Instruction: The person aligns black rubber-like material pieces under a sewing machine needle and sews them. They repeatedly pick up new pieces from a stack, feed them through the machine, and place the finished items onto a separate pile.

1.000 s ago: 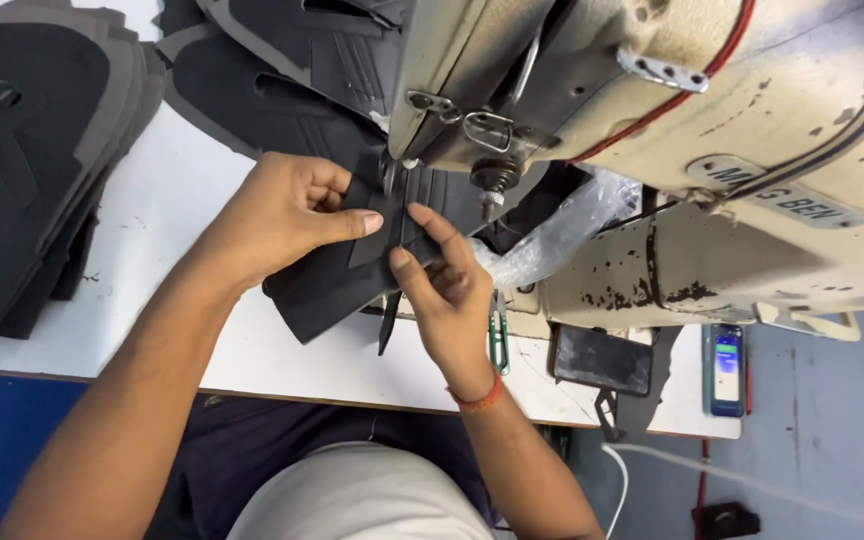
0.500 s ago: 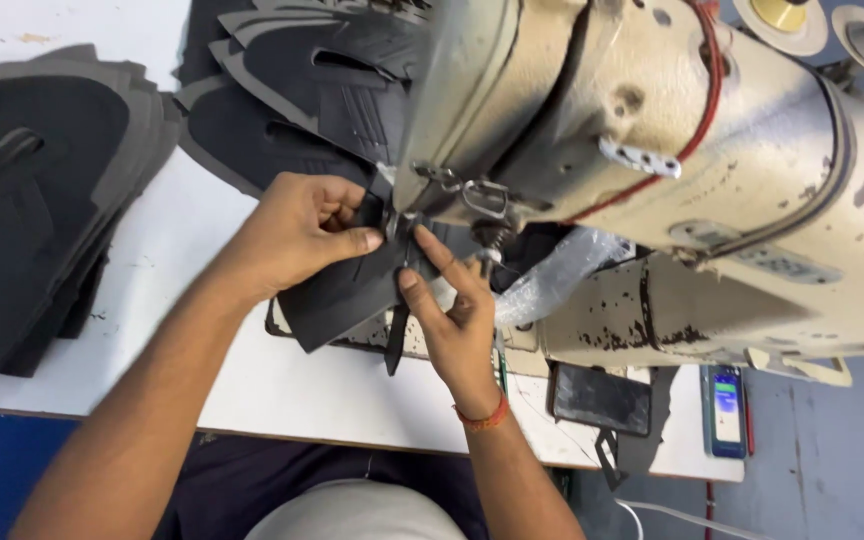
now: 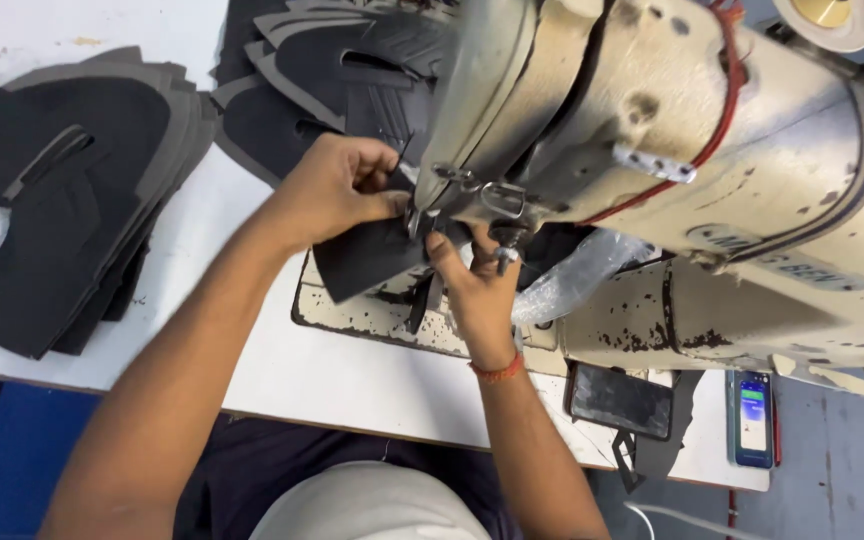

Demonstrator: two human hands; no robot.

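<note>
A black cut piece of fabric (image 3: pixel 367 258) lies on the worn bed of a cream sewing machine (image 3: pixel 672 150), its far end under the needle area. My left hand (image 3: pixel 337 190) pinches the piece's upper edge beside the presser foot (image 3: pixel 422 215). My right hand (image 3: pixel 472 285) rests on the piece from the near side, index finger pointing up at the foot; an orange thread band circles its wrist. The machine head hides the needle and part of the fabric.
A stack of black and grey cut pieces (image 3: pixel 47 210) sits at the left of the white table (image 3: pixel 252 350). More dark pieces (image 3: pixel 337 70) are piled behind the machine. A dark phone (image 3: pixel 620 400) and a lit phone (image 3: pixel 753 418) lie at the right near edge, with clear plastic wrap (image 3: pixel 577 275) under the machine arm.
Both hands have pushed the black piece further in under the machine head, and the view has tilted closer to the machine.
</note>
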